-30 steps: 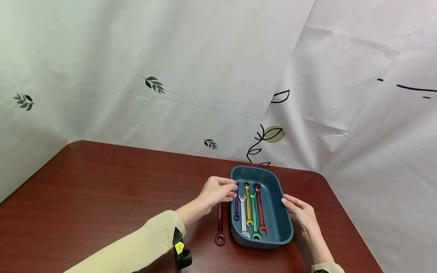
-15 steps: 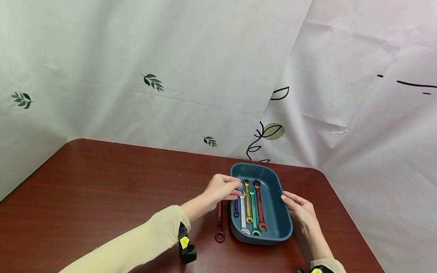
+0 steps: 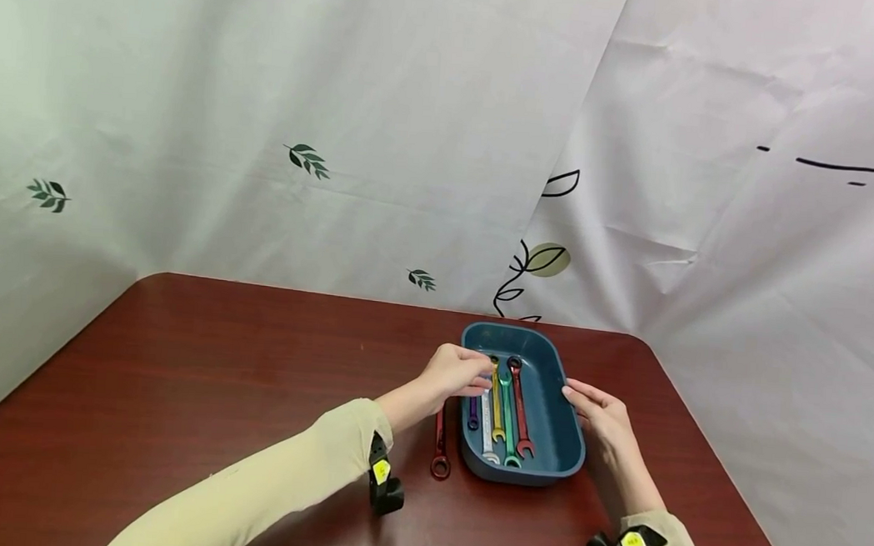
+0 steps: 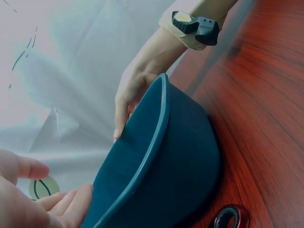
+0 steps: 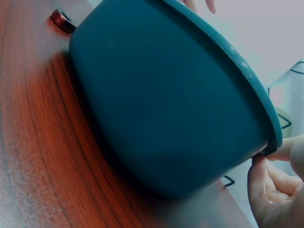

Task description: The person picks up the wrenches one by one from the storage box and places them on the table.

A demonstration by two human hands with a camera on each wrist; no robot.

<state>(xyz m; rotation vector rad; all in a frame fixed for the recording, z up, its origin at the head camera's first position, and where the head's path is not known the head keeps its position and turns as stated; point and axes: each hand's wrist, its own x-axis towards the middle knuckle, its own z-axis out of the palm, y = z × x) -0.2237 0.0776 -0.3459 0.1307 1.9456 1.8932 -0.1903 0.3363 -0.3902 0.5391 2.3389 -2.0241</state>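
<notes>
A blue plastic bin (image 3: 555, 435) holds a row of combination wrenches: purple (image 3: 473, 415), silver (image 3: 486, 430), yellow (image 3: 498, 410), green (image 3: 508, 423) and red (image 3: 521, 412). My left hand (image 3: 457, 371) reaches over the bin's left rim, above the upper ends of the purple and silver wrenches. In the left wrist view its thumb and fingers stand apart with nothing between them. My right hand (image 3: 605, 421) grips the right rim; the right wrist view shows thumb and fingers pinching the bin's edge (image 5: 271, 128).
Another red wrench (image 3: 440, 453) lies on the dark red wooden table (image 3: 251, 362), just left of the bin. Its upper part is hidden under the left hand. A white printed cloth (image 3: 415, 138) hangs behind the table's back edge.
My left hand has moved rightward from the bin's left rim, farther over the purple and silver wrenches. The right hand still holds the rim, and the wrenches lie as before.
</notes>
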